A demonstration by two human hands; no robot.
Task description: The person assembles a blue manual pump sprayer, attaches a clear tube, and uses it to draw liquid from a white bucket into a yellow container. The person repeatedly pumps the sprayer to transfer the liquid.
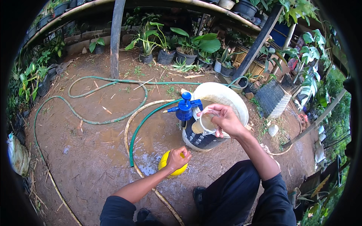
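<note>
My right hand [228,120] holds a clear plastic cup [208,122] by its rim, tilted, with cloudy brownish liquid inside. The cup is in front of a large white plastic bucket [239,104] that has a dark printed band and murky water in it. On the bucket's left rim rests a blue pump-sprayer head [185,108] with its nozzle pointing left. Lower down, my left hand [178,159] grips the top of a round yellow sprayer tank [164,162] standing on the wet ground. My fingers hide the tank's opening.
A green hose [142,125] and a tan hose [128,130] curve across the muddy ground [93,152] left of the bucket. Potted plants [186,55] line the back, near a wooden post [115,42]. A corrugated block [273,99] and a small white container [273,130] lie to the right.
</note>
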